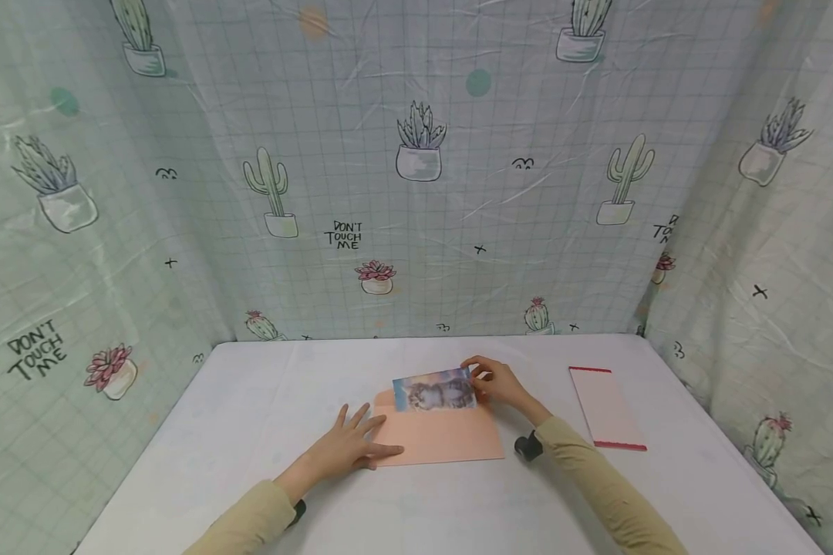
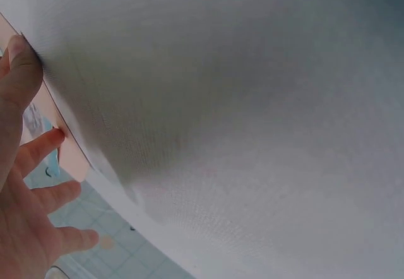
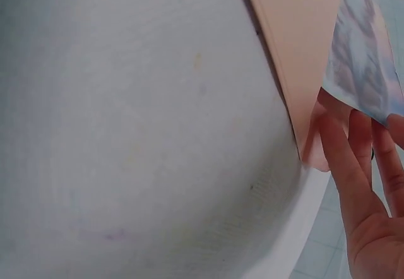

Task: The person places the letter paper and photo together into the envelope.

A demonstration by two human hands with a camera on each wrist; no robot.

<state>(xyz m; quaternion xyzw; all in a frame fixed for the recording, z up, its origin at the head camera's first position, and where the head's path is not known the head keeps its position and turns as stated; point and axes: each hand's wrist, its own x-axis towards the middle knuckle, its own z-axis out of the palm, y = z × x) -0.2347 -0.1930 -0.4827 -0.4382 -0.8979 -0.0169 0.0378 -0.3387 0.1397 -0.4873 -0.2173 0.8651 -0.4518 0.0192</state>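
A peach envelope [image 1: 444,439] lies flat on the white table with its flap side away from me. Out of its upper edge stands a card with a picture of kittens [image 1: 433,391]; its lower edge appears tucked behind the envelope's front. My right hand [image 1: 497,381] pinches the card's right end between thumb and fingertips, with one finger by the envelope's opening in the right wrist view. At the envelope's left end rests my left hand [image 1: 340,449], fingers spread, its thumb lying on the front panel.
To the right on the white table [image 1: 264,416] lies a pale pink rectangular sheet [image 1: 609,408] with red strips along its two short ends. A curtain [image 1: 416,208] printed with cacti hangs behind the table and along both sides.
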